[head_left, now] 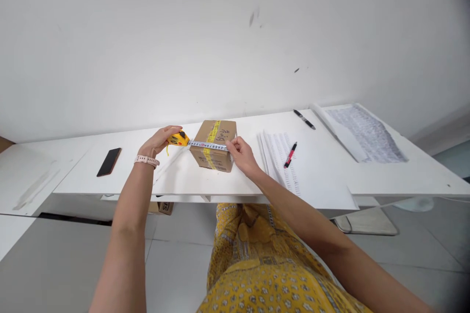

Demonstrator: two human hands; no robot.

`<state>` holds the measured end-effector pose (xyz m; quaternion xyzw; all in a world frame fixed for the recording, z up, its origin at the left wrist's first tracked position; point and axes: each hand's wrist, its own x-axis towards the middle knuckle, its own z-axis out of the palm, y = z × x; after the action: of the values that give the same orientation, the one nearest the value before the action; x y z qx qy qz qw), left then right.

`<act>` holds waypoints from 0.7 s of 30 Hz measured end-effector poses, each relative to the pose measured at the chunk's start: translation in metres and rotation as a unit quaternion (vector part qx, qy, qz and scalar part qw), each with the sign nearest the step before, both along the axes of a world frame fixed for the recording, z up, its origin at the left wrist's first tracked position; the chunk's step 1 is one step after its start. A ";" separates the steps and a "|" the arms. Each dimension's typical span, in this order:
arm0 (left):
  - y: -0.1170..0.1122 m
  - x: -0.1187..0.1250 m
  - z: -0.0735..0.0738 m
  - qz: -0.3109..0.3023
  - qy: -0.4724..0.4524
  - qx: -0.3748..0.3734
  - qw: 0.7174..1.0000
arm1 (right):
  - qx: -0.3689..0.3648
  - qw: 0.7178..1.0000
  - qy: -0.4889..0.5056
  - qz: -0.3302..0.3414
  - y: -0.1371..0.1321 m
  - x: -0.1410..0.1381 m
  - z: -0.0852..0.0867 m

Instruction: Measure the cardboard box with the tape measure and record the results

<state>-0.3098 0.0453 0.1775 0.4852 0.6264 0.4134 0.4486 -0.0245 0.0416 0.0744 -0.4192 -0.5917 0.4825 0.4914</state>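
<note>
A small cardboard box (214, 137) with yellow tape across its top sits on the white table (235, 181). My left hand (158, 141) is closed around a yellow tape measure case (178, 138) just left of the box. The white blade of the tape (207, 145) runs across the box's near top edge. My right hand (240, 154) pinches the blade's end at the box's right corner. A pale strap circles my left wrist.
A dark phone (109, 161) lies left of my left arm. Printed sheets (284, 161) with a red pen (290, 155) lie right of the box. A black pen (304, 119) and more papers (362, 132) sit farther right. A white wall stands behind.
</note>
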 end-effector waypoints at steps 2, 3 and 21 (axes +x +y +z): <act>0.001 0.001 -0.003 -0.015 -0.003 -0.004 1.000 | -0.001 1.000 0.005 -0.001 0.000 -0.003 -0.001; 0.002 0.002 -0.005 -0.023 -0.004 -0.006 1.000 | -0.002 1.000 0.009 0.001 0.000 -0.004 -0.001; -0.004 0.026 0.015 0.064 -0.018 0.000 0.998 | 0.026 0.999 -0.037 0.009 -0.008 0.001 -0.007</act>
<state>-0.2841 0.0412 0.1923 0.4362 0.6483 0.4500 0.4324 -0.0230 0.0332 0.0674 -0.4188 -0.6254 0.4557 0.4753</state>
